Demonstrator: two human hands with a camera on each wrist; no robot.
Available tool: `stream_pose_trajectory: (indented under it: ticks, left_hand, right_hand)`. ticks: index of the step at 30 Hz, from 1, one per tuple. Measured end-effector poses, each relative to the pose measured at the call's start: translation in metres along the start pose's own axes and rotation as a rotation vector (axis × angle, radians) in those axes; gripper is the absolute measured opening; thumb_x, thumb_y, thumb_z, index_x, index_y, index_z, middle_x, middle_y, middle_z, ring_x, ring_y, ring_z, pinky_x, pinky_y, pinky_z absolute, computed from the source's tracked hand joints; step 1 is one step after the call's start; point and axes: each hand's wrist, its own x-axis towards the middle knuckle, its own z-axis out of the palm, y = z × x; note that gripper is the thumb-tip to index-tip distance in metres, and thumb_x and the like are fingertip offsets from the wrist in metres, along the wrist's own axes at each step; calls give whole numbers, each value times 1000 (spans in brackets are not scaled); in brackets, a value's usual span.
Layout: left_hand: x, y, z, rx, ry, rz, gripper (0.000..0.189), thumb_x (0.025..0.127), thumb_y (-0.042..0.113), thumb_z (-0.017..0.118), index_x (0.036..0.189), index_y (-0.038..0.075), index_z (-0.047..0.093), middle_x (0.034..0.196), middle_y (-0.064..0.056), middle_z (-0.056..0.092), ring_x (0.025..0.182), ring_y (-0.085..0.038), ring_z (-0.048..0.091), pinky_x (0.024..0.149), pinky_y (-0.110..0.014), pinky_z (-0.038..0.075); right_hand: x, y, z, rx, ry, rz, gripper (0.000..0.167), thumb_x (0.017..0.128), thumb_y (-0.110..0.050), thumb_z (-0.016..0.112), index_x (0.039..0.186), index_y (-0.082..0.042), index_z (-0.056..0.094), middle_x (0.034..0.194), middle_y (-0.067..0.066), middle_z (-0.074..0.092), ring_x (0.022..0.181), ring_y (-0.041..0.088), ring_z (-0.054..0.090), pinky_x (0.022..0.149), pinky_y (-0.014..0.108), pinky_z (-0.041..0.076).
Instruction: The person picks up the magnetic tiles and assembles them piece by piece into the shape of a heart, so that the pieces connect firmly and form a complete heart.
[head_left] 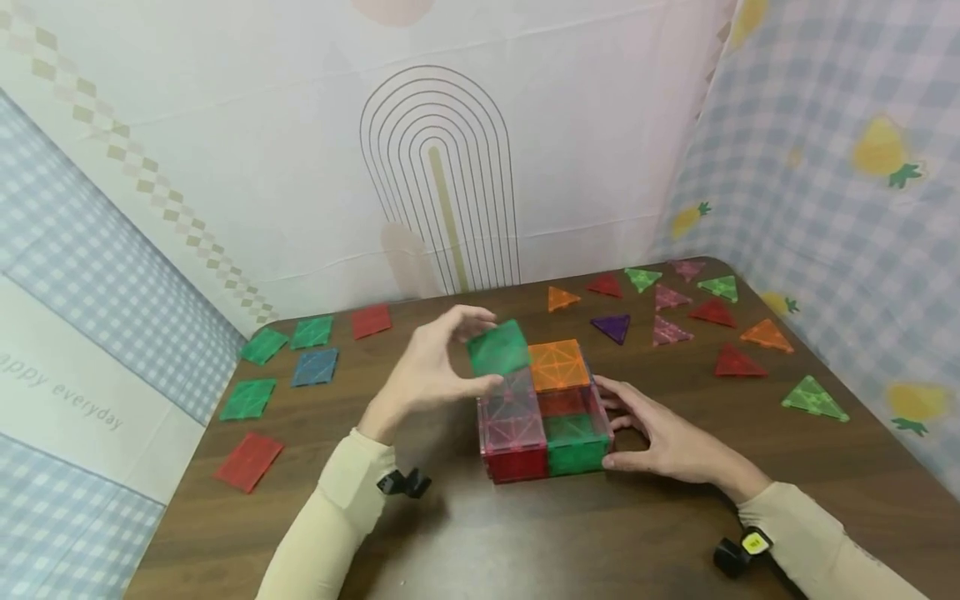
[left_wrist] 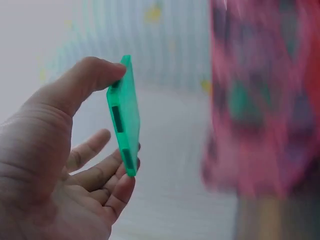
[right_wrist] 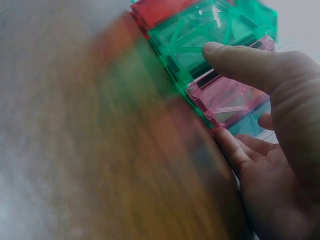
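Between the thumb and fingers of my left hand (head_left: 427,367) is a green square magnetic tile (head_left: 498,348), held up at a tilt over the back left part of a low box of magnetic tiles (head_left: 577,458). The left wrist view shows this green tile (left_wrist: 124,120) nearly edge-on, its dark magnets along the rim. Pink tiles (head_left: 512,421) top the box's left side and an orange tile (head_left: 558,365) its back right; the front right is open on top. My right hand (head_left: 667,437) grips the box's right side, thumb (right_wrist: 235,55) at the green front panel, fingers farther back.
Loose square tiles, including a blue one (head_left: 315,367) and a red one (head_left: 250,461), lie on the left of the brown table (head_left: 480,550). Several triangle tiles, among them a purple one (head_left: 611,327), are spread over the back right. Cloth walls (head_left: 600,150) stand behind and beside the table.
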Motion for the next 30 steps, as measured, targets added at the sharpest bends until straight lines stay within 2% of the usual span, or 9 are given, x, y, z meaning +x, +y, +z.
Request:
stream_pose_trajectory:
  ticks: [3, 7, 12, 16, 20, 23, 26, 30]
  left_hand:
    - [6, 28, 18, 18, -66, 68, 78, 79, 28, 102, 145, 11, 63, 136, 0, 72, 124, -17, 69, 108, -41, 58]
    - [7, 49, 46, 64, -138, 96, 77, 81, 29, 101, 145, 13, 62, 136, 0, 71, 124, -17, 66, 106, -36, 56]
    - [5, 57, 76, 143, -226, 146, 76, 85, 33, 99, 146, 11, 60, 139, -1, 69, 128, -20, 63, 111, -37, 53]
    - [4, 57, 87, 201, -253, 178, 75, 86, 33, 99, 145, 9, 59, 139, -3, 70, 130, -22, 63, 122, -41, 46]
    - [4, 56, 88, 224, -264, 191, 83, 84, 37, 100, 149, 9, 57, 143, -5, 69, 134, -23, 60, 124, -43, 43]
    - [1, 56, 80, 245, -245, 164, 97, 79, 48, 102, 157, 13, 54, 151, -5, 63, 139, -24, 54, 120, -46, 47]
    - [-7, 51, 65, 252, -194, 87, 114, 72, 56, 104, 164, 18, 49, 161, -7, 53, 147, -28, 45, 122, -53, 44]
    - [-23, 35, 43, 225, -136, -47, 133, 64, 57, 108, 171, 19, 38, 173, -9, 37, 158, -31, 34, 126, -61, 39]
  right_hand:
    - [0, 0, -1, 13, 1, -10, 104, 99, -21, 88, 178, -19, 20, 169, 21, 42, 142, 28, 59, 111, 29, 55]
    - [-1, 1, -1, 44, -4, -30, 104, 99, -18, 88, 178, -18, 20, 167, 17, 46, 144, 22, 57, 111, 28, 55]
    - [1, 3, 0, 40, -14, -55, 104, 100, -19, 87, 178, -20, 19, 166, 15, 46, 141, 15, 58, 110, 28, 55]
    - [1, 3, 0, 23, -10, -58, 105, 100, -22, 87, 178, -20, 19, 166, 14, 47, 144, 15, 56, 111, 29, 55]
    - [1, 3, -1, 10, 0, -49, 106, 98, -22, 89, 178, -22, 19, 166, 12, 47, 147, 13, 54, 111, 28, 55]
    - [2, 3, -1, 6, -1, -52, 107, 98, -21, 89, 179, -21, 18, 167, 12, 46, 147, 14, 53, 111, 29, 55]
    - [2, 3, 0, 11, -8, -49, 107, 99, -22, 88, 179, -21, 17, 167, 13, 46, 147, 15, 54, 111, 30, 55]
    - [1, 2, 0, 21, -1, -30, 107, 98, -23, 89, 179, -23, 18, 167, 13, 47, 146, 14, 54, 111, 29, 55]
